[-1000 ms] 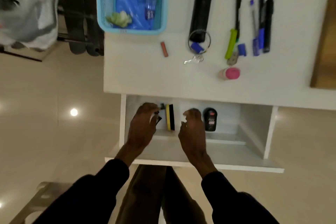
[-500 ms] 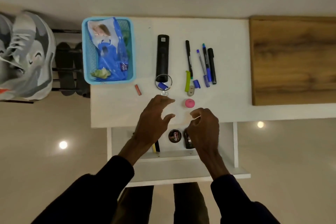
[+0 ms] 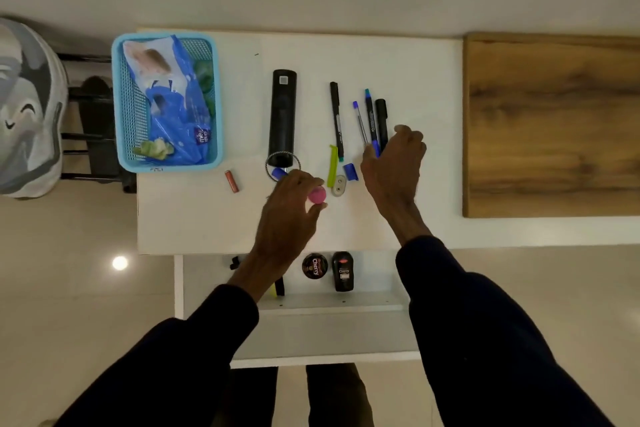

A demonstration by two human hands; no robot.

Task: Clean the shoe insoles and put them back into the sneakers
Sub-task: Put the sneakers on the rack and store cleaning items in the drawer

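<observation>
White table (image 3: 194, 218), hands over clutter.
Left hand (image 3: 289, 211) grip pinches a pink cap (image 3: 317, 195); right hand (image 3: 394, 166) grip above pens (image 3: 336, 114) unclear; insoles (image 3: 97, 114) lie far left by the sneaker (image 3: 31, 107).

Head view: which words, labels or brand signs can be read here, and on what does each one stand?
"Cherry": round tin in the drawer.
"Cherry": black bottle beside it.
Swoosh sign, no words: grey sneaker.
Too blurred: print on blue packet and pens.
</observation>
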